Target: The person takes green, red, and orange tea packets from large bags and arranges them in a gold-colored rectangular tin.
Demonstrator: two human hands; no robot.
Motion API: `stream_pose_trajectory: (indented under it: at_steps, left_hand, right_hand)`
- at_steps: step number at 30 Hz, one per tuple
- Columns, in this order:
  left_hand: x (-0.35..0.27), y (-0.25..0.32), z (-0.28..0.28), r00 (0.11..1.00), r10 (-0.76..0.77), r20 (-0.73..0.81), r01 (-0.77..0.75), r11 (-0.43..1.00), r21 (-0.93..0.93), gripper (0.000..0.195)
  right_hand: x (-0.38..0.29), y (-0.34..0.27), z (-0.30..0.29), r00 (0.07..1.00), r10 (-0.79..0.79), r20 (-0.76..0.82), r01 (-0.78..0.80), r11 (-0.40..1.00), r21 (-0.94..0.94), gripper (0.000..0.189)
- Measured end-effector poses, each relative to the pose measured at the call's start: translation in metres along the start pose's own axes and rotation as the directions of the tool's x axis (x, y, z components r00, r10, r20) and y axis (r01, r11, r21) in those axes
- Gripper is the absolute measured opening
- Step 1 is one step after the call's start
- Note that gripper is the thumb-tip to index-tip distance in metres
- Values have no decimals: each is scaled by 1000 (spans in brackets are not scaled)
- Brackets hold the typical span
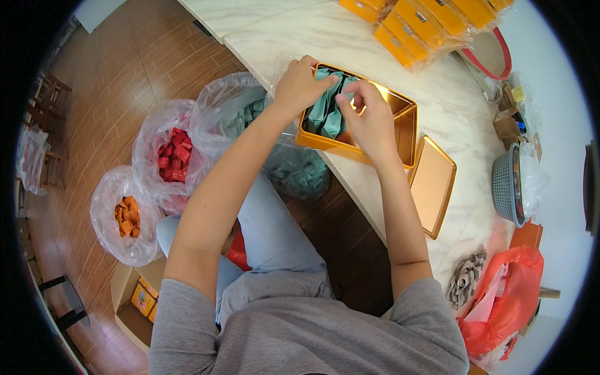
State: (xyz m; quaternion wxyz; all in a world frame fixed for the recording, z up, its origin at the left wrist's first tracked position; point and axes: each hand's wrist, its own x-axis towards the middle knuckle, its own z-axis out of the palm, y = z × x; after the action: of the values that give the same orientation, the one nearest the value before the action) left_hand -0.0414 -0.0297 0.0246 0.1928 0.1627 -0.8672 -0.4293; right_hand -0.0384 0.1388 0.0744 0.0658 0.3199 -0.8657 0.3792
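A gold metal tin [406,136] stands without its lid at the table's edge, with an upright row of green foil packets [320,110] in its left part. My left hand [300,86] rests over the tin's left end, its fingers at the far left corner and its thumb reaching over the packets. My right hand [372,117] hovers above the middle of the tin with thumb and index finger apart, close beside the packets. I see nothing held between them. The gold lid [432,187] lies on the table to the right of the tin.
Clear plastic bags of green packets [297,173], red packets [176,157] and orange packets [127,216] stand left of the marble-patterned table [276,28]. Wrapped yellow boxes [417,28] sit at the back. A grey basket [506,187] and a red plastic bag [506,295] are at right.
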Motion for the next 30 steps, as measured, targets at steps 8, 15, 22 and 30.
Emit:
stream_pose_trajectory:
  at_steps: [8,15,22,30]
  left_hand:
    - [3,-7,1,999,-14,32,16,998,-59,53]
    - [0,1,1,1000,3,19,-3,1000,6,53]
    - [-2,4,3,999,10,-51,-14,998,-61,54]
    - [-97,-14,-68,922,161,-352,-276,912,-304,21]
  right_hand:
    - [-5,-6,2,848,-494,193,487,869,87,19]
    - [2,10,-6,963,-247,112,205,934,294,15]
    - [7,37,-12,998,31,53,-35,995,88,18]
    - [3,21,-19,995,-56,-82,55,998,-19,18]
